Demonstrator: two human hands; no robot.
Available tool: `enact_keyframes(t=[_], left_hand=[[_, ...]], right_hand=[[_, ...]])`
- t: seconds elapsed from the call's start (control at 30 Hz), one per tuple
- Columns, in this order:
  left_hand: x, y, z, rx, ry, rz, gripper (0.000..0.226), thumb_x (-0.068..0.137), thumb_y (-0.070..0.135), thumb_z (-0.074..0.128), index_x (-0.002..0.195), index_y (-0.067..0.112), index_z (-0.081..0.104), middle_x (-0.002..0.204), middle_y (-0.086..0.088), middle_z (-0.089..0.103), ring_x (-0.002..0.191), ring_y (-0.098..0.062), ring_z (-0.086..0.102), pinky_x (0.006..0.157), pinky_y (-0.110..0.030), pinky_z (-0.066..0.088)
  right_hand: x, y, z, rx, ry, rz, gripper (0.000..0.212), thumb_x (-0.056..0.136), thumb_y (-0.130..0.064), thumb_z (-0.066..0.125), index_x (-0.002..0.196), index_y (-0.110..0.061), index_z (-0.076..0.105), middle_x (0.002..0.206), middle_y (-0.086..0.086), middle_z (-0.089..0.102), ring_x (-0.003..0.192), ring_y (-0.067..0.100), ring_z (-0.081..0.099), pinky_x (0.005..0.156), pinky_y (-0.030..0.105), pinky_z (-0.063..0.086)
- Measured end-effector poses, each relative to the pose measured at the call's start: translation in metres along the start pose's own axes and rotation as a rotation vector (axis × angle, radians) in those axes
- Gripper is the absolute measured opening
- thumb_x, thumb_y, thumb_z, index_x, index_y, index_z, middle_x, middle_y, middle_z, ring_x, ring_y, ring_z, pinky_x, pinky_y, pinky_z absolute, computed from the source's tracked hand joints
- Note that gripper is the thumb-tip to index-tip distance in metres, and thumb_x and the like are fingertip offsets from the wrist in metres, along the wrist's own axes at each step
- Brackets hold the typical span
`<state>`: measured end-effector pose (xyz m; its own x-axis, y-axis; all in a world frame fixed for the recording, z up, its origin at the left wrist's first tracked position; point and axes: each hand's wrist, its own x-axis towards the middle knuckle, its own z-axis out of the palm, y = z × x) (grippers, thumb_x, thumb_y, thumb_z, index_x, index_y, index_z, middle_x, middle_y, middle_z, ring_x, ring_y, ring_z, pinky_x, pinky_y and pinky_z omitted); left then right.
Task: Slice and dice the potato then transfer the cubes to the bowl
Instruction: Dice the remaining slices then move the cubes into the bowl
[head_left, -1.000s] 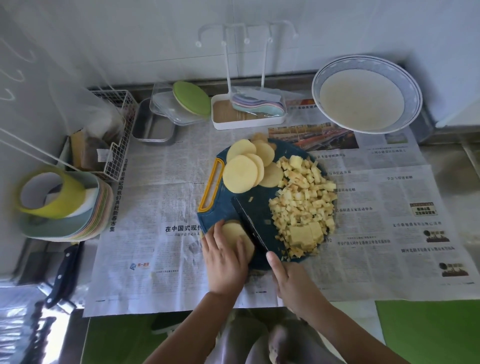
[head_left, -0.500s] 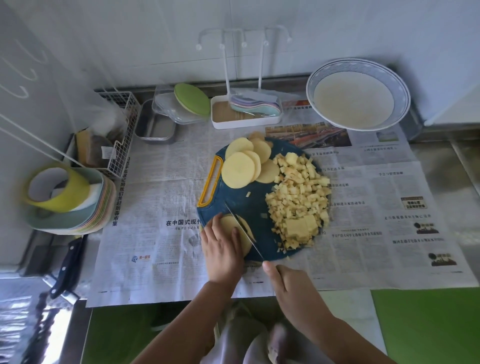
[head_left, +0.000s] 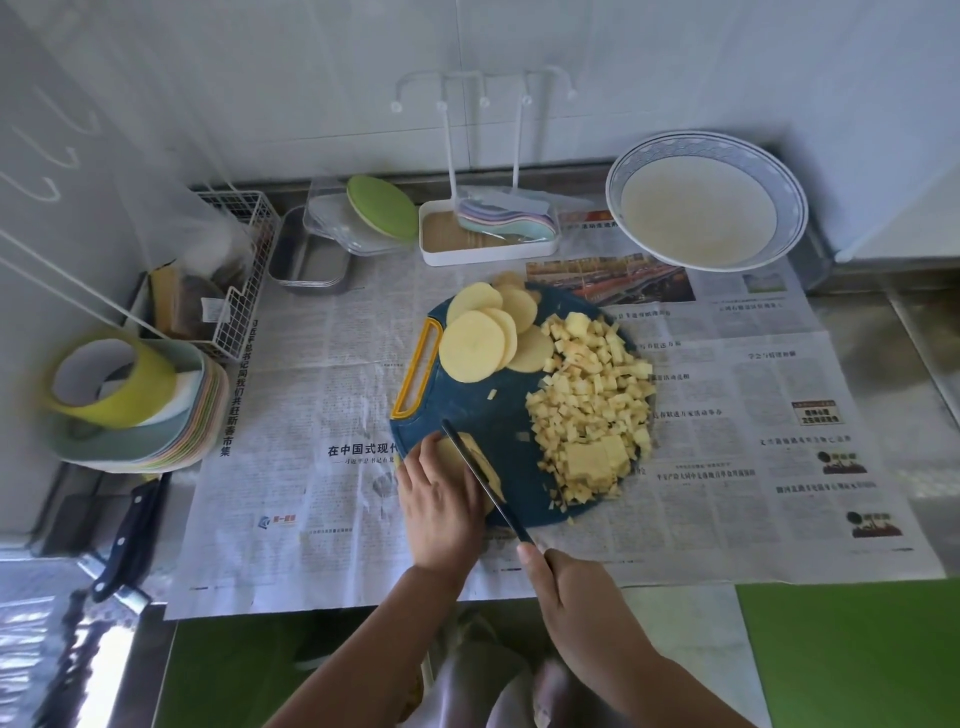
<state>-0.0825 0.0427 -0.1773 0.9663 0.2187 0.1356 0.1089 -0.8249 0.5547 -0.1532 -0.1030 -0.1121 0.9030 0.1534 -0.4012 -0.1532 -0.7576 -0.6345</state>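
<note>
Left hand presses flat potato slices while right hand grips the thin dark knife.

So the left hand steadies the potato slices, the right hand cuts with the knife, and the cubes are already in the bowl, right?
Not quite: the head view shows the cubes piled on the blue cutting board, not in the bowl. The rest holds.

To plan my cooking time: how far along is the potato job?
Done: a pile of cubes lies on the cutting board. In hand: the left hand presses a potato piece while the right hand cuts it with the knife. Left: the round slices are uncut, and no cubes show in the bowl.
</note>
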Motion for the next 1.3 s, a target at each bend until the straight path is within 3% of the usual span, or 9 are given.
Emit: enact_keyframes(t=[0.13,0.27,0.33,0.47,0.57,0.77,0.9,1.03,1.3], left_hand=[[0.0,-0.002,0.001,0.027,-0.003,0.008,0.057,0.097,0.041,0.031,0.127,-0.005,0.046,0.117,-0.019,0.052,0.105,-0.03,0.044,0.097,-0.032,0.029],[0.001,-0.01,0.008,0.119,-0.069,0.035,0.069,0.1,0.044,0.01,0.132,-0.004,0.048,0.126,-0.018,0.048,0.112,-0.031,0.041,0.104,-0.037,0.027],[0.0,-0.012,0.009,0.157,-0.09,0.045,0.07,0.1,0.042,0.005,0.134,-0.001,0.049,0.13,-0.016,0.046,0.116,-0.031,0.039,0.106,-0.033,0.021],[0.001,0.0,0.003,0.02,-0.017,-0.021,0.05,0.095,0.032,0.031,0.127,-0.003,0.048,0.118,-0.018,0.051,0.106,-0.031,0.044,0.098,-0.034,0.03],[0.001,0.006,0.0,-0.011,0.012,-0.024,0.048,0.093,0.031,0.037,0.126,-0.003,0.047,0.116,-0.018,0.051,0.103,-0.033,0.047,0.095,-0.043,0.039],[0.0,0.006,-0.001,-0.051,0.033,-0.016,0.046,0.096,0.029,0.036,0.126,-0.004,0.048,0.116,-0.018,0.052,0.104,-0.031,0.047,0.094,-0.045,0.041],[0.001,0.007,-0.002,-0.058,0.039,-0.016,0.045,0.096,0.029,0.036,0.125,-0.003,0.048,0.116,-0.018,0.052,0.104,-0.03,0.046,0.095,-0.04,0.037],[0.002,0.005,-0.002,-0.085,0.043,-0.005,0.045,0.096,0.029,0.033,0.125,-0.001,0.048,0.117,-0.017,0.052,0.104,-0.029,0.046,0.095,-0.037,0.034],[0.001,-0.001,0.002,-0.022,0.0,0.006,0.051,0.095,0.027,0.026,0.127,-0.006,0.047,0.12,-0.02,0.051,0.106,-0.033,0.045,0.098,-0.035,0.028]], right_hand=[[0.002,-0.001,0.005,-0.04,-0.022,0.024,0.061,0.084,-0.063,0.004,0.074,-0.024,0.05,0.063,-0.008,0.05,0.061,0.008,0.053,0.062,0.018,0.041],[0.009,-0.004,0.003,-0.013,-0.055,0.063,0.057,0.083,-0.063,0.004,0.069,-0.027,0.046,0.065,-0.007,0.051,0.063,0.007,0.053,0.062,0.018,0.04],[0.014,-0.005,0.003,0.008,-0.042,0.061,0.058,0.084,-0.063,0.005,0.068,-0.026,0.047,0.065,-0.007,0.052,0.064,0.007,0.053,0.062,0.018,0.04],[0.028,-0.008,0.004,0.044,-0.032,0.062,0.059,0.084,-0.063,0.008,0.066,-0.023,0.048,0.064,-0.004,0.052,0.061,0.009,0.053,0.059,0.017,0.039],[0.037,-0.008,0.005,0.069,-0.015,0.061,0.059,0.085,-0.063,0.011,0.063,-0.021,0.046,0.06,-0.005,0.051,0.055,0.009,0.05,0.056,0.017,0.039],[0.045,0.009,-0.022,0.598,-0.275,0.219,0.066,0.092,-0.064,0.03,0.062,-0.007,0.045,0.042,0.001,0.035,0.034,0.017,0.033,0.04,0.026,0.032],[0.036,0.002,-0.022,0.5,-0.188,0.118,0.062,0.097,-0.054,0.031,0.05,-0.015,0.035,0.038,-0.005,0.033,0.033,0.012,0.032,0.042,0.024,0.031],[0.025,0.001,-0.012,0.264,-0.02,-0.015,0.056,0.093,-0.057,0.026,0.053,-0.019,0.032,0.043,-0.006,0.04,0.041,0.01,0.04,0.049,0.019,0.031],[0.004,-0.006,0.002,0.081,0.026,0.009,0.05,0.087,-0.061,0.013,0.062,-0.028,0.04,0.055,-0.007,0.044,0.055,0.008,0.048,0.057,0.019,0.036]])
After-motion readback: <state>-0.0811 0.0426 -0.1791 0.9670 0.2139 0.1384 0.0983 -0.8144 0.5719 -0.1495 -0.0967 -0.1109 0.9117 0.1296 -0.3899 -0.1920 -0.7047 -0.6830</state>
